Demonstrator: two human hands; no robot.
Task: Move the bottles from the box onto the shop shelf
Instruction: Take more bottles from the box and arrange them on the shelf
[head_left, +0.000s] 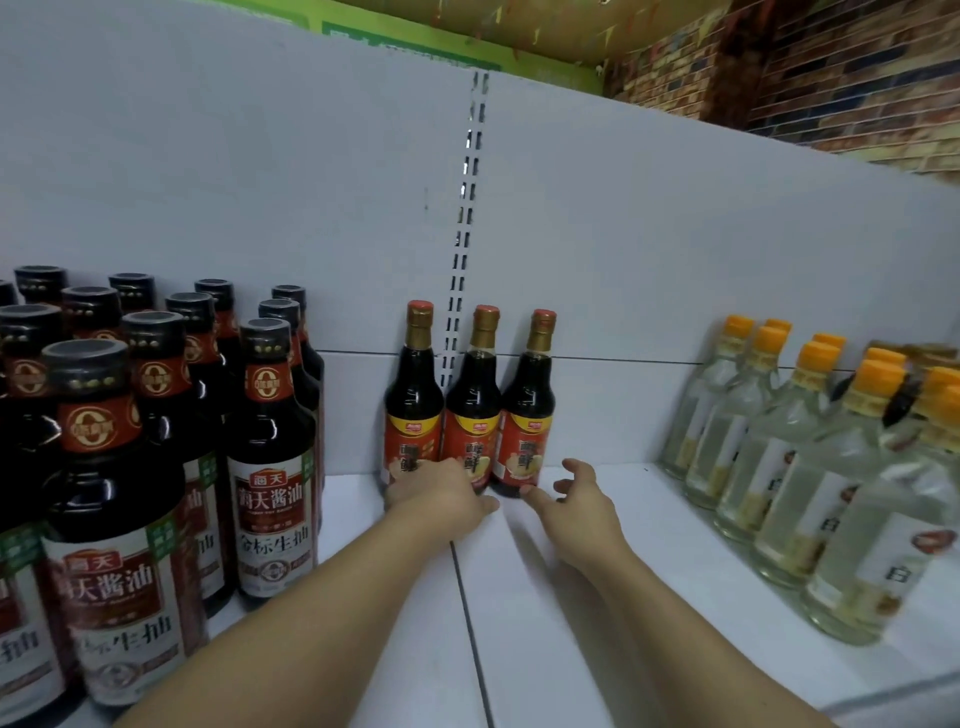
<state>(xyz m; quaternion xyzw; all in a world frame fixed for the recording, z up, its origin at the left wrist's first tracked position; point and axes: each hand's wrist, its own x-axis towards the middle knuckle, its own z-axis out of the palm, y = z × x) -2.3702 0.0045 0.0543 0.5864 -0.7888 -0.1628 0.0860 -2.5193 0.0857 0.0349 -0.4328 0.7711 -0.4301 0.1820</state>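
Observation:
Three dark sauce bottles with red labels and gold necks stand in a row against the back panel of the white shelf (571, 597): a left bottle (414, 395), a middle bottle (474, 400) and a right bottle (527, 405). My left hand (441, 496) lies against the bases of the left and middle bottles, fingers stretched forward and thumb pointing right. My right hand (582, 501) hovers just right of the right bottle with fingers spread; its thumb tip touches that bottle's base. Neither hand holds a bottle. The box is out of view.
Several large dark soy sauce bottles (270, 457) crowd the shelf's left side. Clear bottles with orange caps (779, 441) line the right side. Bare shelf lies between the two groups, in front of the three small bottles. A slotted upright (465, 218) runs up the back panel.

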